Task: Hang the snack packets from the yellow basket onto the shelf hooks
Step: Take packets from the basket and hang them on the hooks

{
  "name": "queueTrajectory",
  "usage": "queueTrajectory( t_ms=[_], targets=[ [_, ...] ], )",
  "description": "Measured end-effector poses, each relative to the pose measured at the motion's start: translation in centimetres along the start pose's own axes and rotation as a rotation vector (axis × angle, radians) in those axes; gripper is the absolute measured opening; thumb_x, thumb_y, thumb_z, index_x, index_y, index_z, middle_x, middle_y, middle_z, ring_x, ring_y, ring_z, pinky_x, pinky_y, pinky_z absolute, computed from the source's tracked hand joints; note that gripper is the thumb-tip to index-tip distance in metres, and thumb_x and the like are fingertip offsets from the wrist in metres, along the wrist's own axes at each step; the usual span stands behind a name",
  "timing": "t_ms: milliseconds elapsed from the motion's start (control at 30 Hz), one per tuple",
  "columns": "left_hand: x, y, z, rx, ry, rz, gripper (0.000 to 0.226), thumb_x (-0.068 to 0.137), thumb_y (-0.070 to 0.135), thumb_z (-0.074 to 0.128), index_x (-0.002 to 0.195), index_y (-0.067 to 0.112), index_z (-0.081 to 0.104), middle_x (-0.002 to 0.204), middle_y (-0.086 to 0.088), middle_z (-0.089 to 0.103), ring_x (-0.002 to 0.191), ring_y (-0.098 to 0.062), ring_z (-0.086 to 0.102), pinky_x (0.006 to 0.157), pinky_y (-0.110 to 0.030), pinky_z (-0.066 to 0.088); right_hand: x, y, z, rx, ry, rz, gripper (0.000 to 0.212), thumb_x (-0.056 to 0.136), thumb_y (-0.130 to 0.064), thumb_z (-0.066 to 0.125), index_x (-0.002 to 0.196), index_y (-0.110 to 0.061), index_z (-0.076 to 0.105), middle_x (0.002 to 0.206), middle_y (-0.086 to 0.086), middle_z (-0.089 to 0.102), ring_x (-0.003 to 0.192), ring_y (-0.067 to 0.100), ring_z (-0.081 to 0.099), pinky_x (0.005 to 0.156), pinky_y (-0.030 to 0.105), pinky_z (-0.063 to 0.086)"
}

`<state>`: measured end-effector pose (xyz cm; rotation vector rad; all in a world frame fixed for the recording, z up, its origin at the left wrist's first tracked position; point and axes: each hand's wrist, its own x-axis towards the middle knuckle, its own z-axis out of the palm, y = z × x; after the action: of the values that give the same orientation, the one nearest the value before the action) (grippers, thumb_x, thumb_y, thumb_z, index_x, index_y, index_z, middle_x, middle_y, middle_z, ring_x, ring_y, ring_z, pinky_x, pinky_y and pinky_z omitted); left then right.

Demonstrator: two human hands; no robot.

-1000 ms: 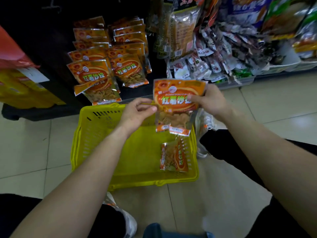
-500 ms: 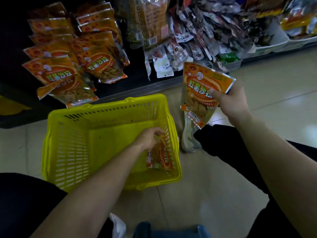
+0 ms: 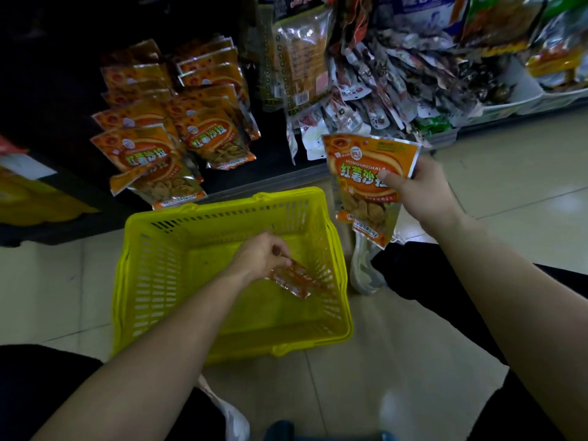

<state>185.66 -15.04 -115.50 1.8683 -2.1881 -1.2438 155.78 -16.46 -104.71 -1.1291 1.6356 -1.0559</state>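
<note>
Head view: we see the left hand (image 3: 259,254) pinching a packet (image 3: 294,278) inside the yellow basket (image 3: 165,281), while the right hand (image 3: 423,192) grips another orange packet (image 3: 362,183) at the basket's far right.

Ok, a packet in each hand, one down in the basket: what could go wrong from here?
The left hand pinches the lower packet by its edge inside the basket; it may slip or snag the slotted wall. With the right hand gripping the raised packet, no hand is free to part the crowded hanging packets.
</note>
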Motion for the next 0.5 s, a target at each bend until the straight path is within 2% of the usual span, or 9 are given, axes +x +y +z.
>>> queueTrajectory(
  t_ms=[67, 167, 200, 233, 267, 300, 333, 433, 500],
  targets=[
    [-2.0, 0.2, -2.9, 0.001, 0.062, 0.009, 0.009, 0.080, 0.029, 0.082, 0.080, 0.030, 0.073, 0.097, 0.004, 0.066, 0.090, -0.018, 0.061, 0.070, -0.030, 0.044, -0.4, -1.7, 0.6, -0.001, -0.026, -0.029, 0.019, 0.092, -0.011, 0.069, 0.111, -0.012, 0.071, 0.103, 0.000, 0.075, 0.092, 0.011, 0.073, 0.082, 0.032, 0.058],
    [-5.5, 1.0, -7.2, -0.099, 0.159, 0.030, 0.008, 0.086, 0.024, 0.077, 0.084, 0.024, 0.069, 0.090, 0.007, 0.068, 0.084, -0.011, 0.061, 0.071, -0.022, 0.045, -1.3, -4.8, 1.5, 0.011, -0.067, -0.086, 0.014, 0.093, -0.010, 0.068, 0.106, -0.014, 0.071, 0.098, -0.005, 0.075, 0.086, 0.005, 0.073, 0.076, 0.024, 0.057],
    [-6.9, 1.2, -8.5, -0.137, 0.199, 0.056, 0.010, 0.088, 0.022, 0.075, 0.084, 0.025, 0.066, 0.087, 0.008, 0.068, 0.083, -0.010, 0.062, 0.072, -0.018, 0.046, -1.5, -5.8, 1.8, 0.010, -0.081, -0.109, 0.015, 0.093, -0.010, 0.068, 0.108, -0.013, 0.071, 0.099, -0.003, 0.075, 0.088, 0.007, 0.073, 0.078, 0.026, 0.058],
    [-8.2, 1.3, -9.9, -0.177, 0.244, 0.090, 0.013, 0.089, 0.022, 0.074, 0.084, 0.026, 0.063, 0.086, 0.007, 0.068, 0.084, -0.013, 0.063, 0.076, -0.020, 0.047, -1.8, -7.0, 2.2, 0.001, -0.094, -0.132, 0.017, 0.093, -0.011, 0.068, 0.110, -0.013, 0.071, 0.102, 0.001, 0.075, 0.092, 0.011, 0.073, 0.082, 0.030, 0.058],
    [-9.4, 1.4, -11.1, -0.223, 0.292, 0.119, 0.014, 0.090, 0.021, 0.072, 0.083, 0.026, 0.062, 0.084, 0.004, 0.069, 0.085, -0.017, 0.065, 0.080, -0.028, 0.049, -2.0, -8.2, 2.5, -0.011, -0.107, -0.153, 0.019, 0.093, -0.013, 0.069, 0.112, -0.012, 0.071, 0.104, 0.003, 0.075, 0.094, 0.014, 0.073, 0.085, 0.035, 0.058],
    [-10.7, 1.6, -12.3, -0.270, 0.345, 0.134, 0.013, 0.091, 0.019, 0.071, 0.084, 0.024, 0.061, 0.083, 0.001, 0.069, 0.084, -0.018, 0.066, 0.079, -0.034, 0.050, -2.2, -9.4, 2.8, -0.023, -0.120, -0.170, 0.020, 0.093, -0.015, 0.069, 0.113, -0.012, 0.071, 0.105, 0.004, 0.075, 0.095, 0.015, 0.073, 0.087, 0.038, 0.058],
    [-12.0, 1.9, -13.6, -0.328, 0.397, 0.142, 0.014, 0.092, 0.017, 0.069, 0.084, 0.022, 0.060, 0.081, 0.000, 0.068, 0.080, -0.016, 0.066, 0.076, -0.034, 0.049, -2.4, -10.7, 3.2, -0.029, -0.137, -0.189, 0.020, 0.093, -0.016, 0.069, 0.113, -0.013, 0.071, 0.103, 0.002, 0.075, 0.093, 0.014, 0.073, 0.087, 0.038, 0.058],
    [-15.7, 3.1, -17.1, -0.538, 0.532, 0.166, 0.014, 0.094, 0.011, 0.064, 0.083, 0.015, 0.058, 0.077, 0.001, 0.064, 0.071, -0.004, 0.059, 0.068, -0.022, 0.045, -3.3, -14.7, 4.5, -0.038, -0.211, -0.258, 0.018, 0.094, -0.021, 0.069, 0.111, -0.017, 0.070, 0.100, -0.005, 0.075, 0.090, 0.010, 0.074, 0.085, 0.034, 0.059],
    [-17.6, 3.3, -18.9, -0.693, 0.615, 0.163, 0.013, 0.096, 0.011, 0.061, 0.083, 0.015, 0.059, 0.079, 0.003, 0.067, 0.075, -0.006, 0.063, 0.068, -0.023, 0.050, -4.1, -16.9, 5.7, -0.026, -0.269, -0.301, 0.017, 0.094, -0.022, 0.068, 0.111, -0.018, 0.070, 0.101, -0.006, 0.076, 0.092, 0.010, 0.074, 0.083, 0.032, 0.058]
  ],
)
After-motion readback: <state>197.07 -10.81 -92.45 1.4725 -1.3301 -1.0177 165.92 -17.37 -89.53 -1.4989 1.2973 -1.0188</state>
